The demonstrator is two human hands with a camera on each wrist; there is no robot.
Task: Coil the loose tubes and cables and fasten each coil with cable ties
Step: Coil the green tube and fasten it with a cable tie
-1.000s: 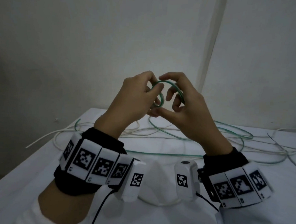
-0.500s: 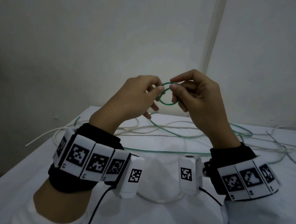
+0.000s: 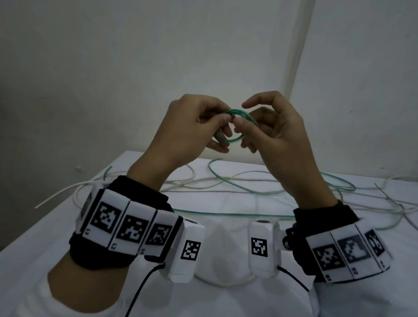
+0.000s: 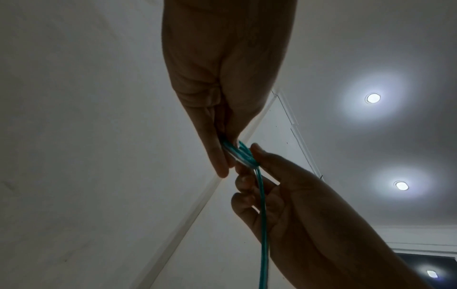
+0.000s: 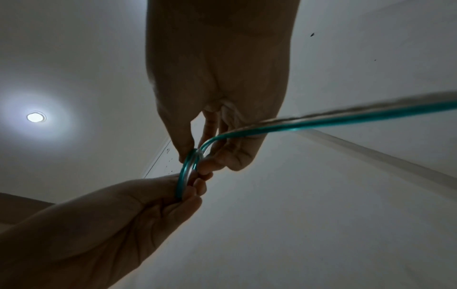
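A small coil of green tube (image 3: 235,139) is held up in front of me, above the table. My left hand (image 3: 221,121) pinches its left side between thumb and fingers, as the left wrist view shows (image 4: 228,151). My right hand (image 3: 242,126) pinches the coil with thumb and lower fingers, its index finger lifted clear above. In the right wrist view the coil (image 5: 184,176) sits between both hands. The free length of tube (image 5: 321,122) runs away from it. The rest of the green tube (image 3: 248,189) lies in loose loops on the table.
Loose white cables (image 3: 151,186) sprawl across the white-covered table (image 3: 36,245), some trailing off its left and right edges. One white cable loop (image 3: 221,281) lies below my wrists. A plain wall stands close behind the table.
The coil has turned from facing me to lying flatter. My right hand has shifted its pinch lower and its index finger has lifted off the top. My left hand keeps its hold.
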